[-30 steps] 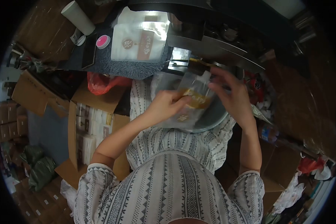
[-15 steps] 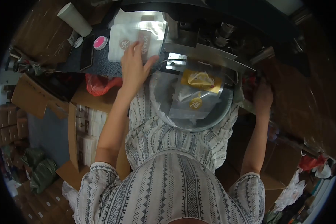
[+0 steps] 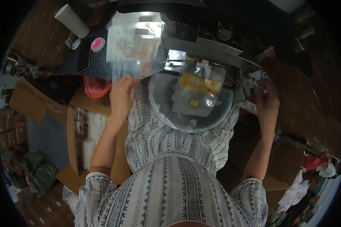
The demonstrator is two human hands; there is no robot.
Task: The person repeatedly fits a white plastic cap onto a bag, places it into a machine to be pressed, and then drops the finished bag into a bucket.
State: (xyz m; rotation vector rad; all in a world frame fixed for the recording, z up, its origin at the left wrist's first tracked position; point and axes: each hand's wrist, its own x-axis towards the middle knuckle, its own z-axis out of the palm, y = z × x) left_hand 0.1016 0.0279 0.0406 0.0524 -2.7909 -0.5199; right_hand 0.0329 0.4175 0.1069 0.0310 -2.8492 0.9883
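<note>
My left hand [image 3: 122, 93] pinches the near edge of a clear printed pouch [image 3: 147, 62], which lies over a stack of similar pouches [image 3: 119, 41]. At the right, my right hand [image 3: 267, 97] is over a container of small white pieces [image 3: 250, 84]; its fingers are bent together, and whatever they hold is too small to name. Between my hands, a clear pouch with a yellow band [image 3: 199, 89] hangs at the machine's metal edge [image 3: 219, 51], above a round lined tub [image 3: 212, 126] on my lap.
A pink-lidded round tin [image 3: 98, 44], a dark phone [image 3: 85, 54] and a white cup [image 3: 72, 21] stand at the upper left. Below them hangs a red plastic bag [image 3: 96, 87]. An open cardboard box [image 3: 74, 140] with white packs stands left of my lap.
My left hand has drawn back toward me with a pouch from the stack. My right hand's fingers have lifted into view, and the yellow-banded pouch has straightened.
</note>
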